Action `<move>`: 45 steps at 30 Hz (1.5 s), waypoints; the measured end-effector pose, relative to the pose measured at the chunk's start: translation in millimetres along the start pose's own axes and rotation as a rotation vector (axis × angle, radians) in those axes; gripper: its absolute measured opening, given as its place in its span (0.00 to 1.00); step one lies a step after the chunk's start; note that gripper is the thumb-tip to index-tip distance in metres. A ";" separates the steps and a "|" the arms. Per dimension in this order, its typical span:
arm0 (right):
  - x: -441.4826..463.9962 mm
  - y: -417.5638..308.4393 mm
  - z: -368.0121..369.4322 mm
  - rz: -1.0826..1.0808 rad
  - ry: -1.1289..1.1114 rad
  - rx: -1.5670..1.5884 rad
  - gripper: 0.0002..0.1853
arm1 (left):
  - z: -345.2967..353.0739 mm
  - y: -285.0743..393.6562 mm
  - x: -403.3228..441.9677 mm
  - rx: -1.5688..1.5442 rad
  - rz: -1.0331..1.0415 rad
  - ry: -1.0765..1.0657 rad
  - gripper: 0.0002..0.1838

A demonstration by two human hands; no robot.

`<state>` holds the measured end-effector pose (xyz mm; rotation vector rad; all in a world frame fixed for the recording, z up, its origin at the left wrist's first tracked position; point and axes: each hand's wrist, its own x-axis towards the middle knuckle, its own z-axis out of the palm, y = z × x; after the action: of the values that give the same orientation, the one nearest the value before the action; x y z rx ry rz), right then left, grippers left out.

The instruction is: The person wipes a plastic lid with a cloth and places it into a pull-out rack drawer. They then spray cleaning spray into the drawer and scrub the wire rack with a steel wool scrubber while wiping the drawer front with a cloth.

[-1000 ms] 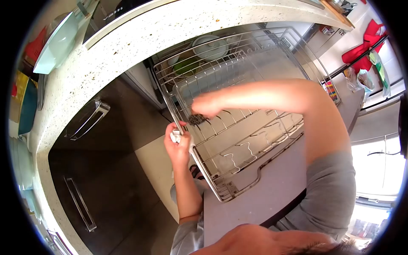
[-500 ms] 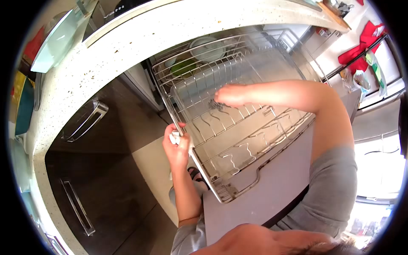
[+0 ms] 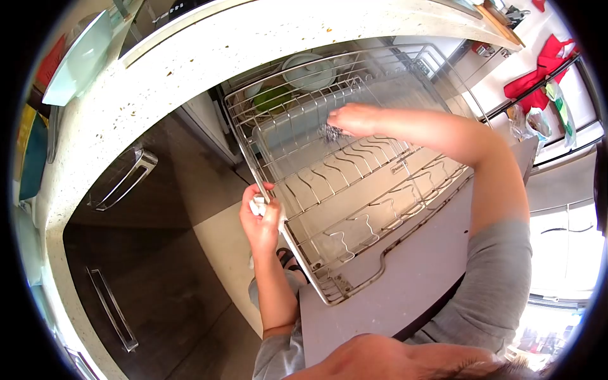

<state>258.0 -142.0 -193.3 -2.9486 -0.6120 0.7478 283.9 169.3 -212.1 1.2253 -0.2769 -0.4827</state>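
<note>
A pulled-out metal wire rack (image 3: 354, 180) fills the middle of the view. At its left rail my left hand (image 3: 261, 218) is closed round a crumpled white cloth (image 3: 258, 206), with fingers against the rail. My right hand (image 3: 354, 119) is over the rack's inner wires, its fingers closed on a dark metal scrubber (image 3: 332, 132). The scrubber is at the wires; whether it presses on them is hard to tell. A clear tray (image 3: 278, 136) shows beneath the wires.
Behind the rack stand a white bowl (image 3: 309, 71) and a green item (image 3: 272, 99). The speckled counter (image 3: 190, 63) curves along the back and left, above dark cabinets (image 3: 152, 253). A grey drawer front (image 3: 380, 304) is nearest me. Red cloth (image 3: 538, 76) hangs at right.
My right hand with the scrubber has moved from near the left rail across the wires, to the right and farther back. My left hand stays at the rail with the cloth.
</note>
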 end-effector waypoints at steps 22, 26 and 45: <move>-23.7 -5.1 -8.4 0.162 -0.171 -0.105 0.08 | 2.2 4.1 -0.4 0.017 0.008 0.015 0.11; -5.0 17.9 4.3 0.183 -0.004 -0.149 0.08 | 1.0 -0.9 1.4 -0.010 0.028 0.005 0.11; -1.0 7.3 -2.0 0.301 0.143 -0.124 0.09 | 3.5 3.0 0.0 -0.005 0.002 0.007 0.11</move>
<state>260.8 -149.1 -192.1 -3.2158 -0.2142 0.5239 283.0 167.2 -208.2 1.2221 -0.2707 -0.4773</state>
